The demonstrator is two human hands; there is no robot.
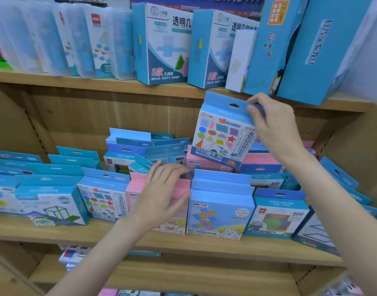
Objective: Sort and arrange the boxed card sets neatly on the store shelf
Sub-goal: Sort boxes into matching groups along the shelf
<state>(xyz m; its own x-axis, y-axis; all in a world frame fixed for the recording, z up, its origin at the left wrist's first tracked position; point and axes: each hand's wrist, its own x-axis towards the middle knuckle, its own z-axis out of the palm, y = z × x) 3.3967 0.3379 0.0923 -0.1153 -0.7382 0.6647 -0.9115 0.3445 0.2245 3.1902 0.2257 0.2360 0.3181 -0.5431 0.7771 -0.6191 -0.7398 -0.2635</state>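
My right hand (275, 124) grips the top hang tab of a blue shapes card box (221, 135) and holds it tilted in the air above the middle shelf. My left hand (164, 189) rests with relaxed fingers on the front of a pink card box (138, 189) standing in the front row. A matching shapes box (102, 197) stands to the left of the pink one. A blue box with a bear picture (219, 214) stands to its right.
The wooden middle shelf (55, 231) carries rows of blue and pink boxes, several deep. The upper shelf (98, 84) holds clear plastic cases and tall blue geometry boxes (162, 45), some leaning at the right. More packs lie on the shelf below (74, 253).
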